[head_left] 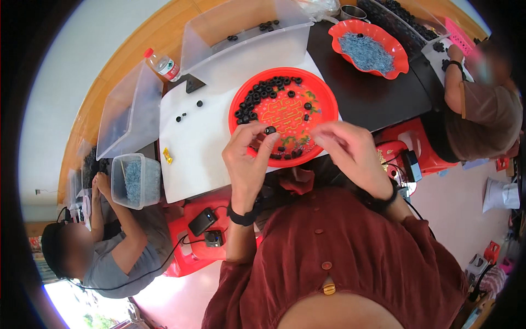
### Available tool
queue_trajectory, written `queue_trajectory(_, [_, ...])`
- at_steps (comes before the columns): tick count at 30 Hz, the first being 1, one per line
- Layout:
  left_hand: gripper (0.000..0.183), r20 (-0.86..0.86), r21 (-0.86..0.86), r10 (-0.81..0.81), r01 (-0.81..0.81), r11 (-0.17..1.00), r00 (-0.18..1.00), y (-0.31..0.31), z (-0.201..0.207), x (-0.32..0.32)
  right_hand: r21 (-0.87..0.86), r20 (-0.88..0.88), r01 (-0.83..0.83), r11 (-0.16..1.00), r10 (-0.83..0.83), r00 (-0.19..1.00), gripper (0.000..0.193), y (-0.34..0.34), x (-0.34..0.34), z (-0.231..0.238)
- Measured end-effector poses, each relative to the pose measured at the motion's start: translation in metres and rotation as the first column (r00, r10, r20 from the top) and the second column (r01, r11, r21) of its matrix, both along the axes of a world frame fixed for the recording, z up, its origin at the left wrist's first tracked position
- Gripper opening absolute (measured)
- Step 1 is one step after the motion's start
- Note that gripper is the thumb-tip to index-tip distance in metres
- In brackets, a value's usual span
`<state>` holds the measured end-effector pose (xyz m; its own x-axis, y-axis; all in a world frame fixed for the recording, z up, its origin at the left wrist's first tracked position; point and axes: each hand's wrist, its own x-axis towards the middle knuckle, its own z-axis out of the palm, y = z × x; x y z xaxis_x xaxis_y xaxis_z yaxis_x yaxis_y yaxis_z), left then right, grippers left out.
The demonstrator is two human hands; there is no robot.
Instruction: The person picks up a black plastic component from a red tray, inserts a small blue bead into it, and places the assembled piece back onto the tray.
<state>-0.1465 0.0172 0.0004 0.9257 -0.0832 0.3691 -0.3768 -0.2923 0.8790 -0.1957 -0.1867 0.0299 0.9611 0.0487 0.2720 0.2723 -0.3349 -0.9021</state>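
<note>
My left hand is over the near left rim of a round red tray and pinches a small black cap-like ring between thumb and fingers. My right hand hovers over the tray's near right rim. Its thumb and fingertips are close together and slightly blurred; whatever may be between them is too small to name. Many black ring-shaped pieces crowd the tray's left and far side. Several others lie along its near edge, and a few sit on the right, including one black piece.
A white board lies under the tray, with loose black pieces and a yellow wrapper. Clear plastic bins and a bottle stand behind. A scalloped red bowl holds blue-grey bits. People work at left and right.
</note>
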Motion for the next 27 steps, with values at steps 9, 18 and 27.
queue_trajectory(9, [0.019, 0.291, 0.206, 0.11, -0.175, 0.963, 0.95, -0.011, 0.0, -0.024, 0.351, -0.367, -0.378, 0.857, 0.497, 0.786, 0.029, 0.024, 0.046, -0.011])
queue_trajectory(18, [0.018, -0.096, -0.141, 0.012, -0.025, 0.99, 0.995, -0.016, -0.008, -0.027, 0.62, -0.495, -0.217, 0.754, 0.591, 0.637, 0.034, 0.02, 0.046, -0.014])
queue_trajectory(27, [0.023, -0.392, -0.639, -0.269, -0.05, 0.767, 0.88, 0.005, -0.018, -0.016, -0.667, 0.115, -0.046, 0.743, 0.164, 0.98, 0.019, -0.03, 0.093, -0.032])
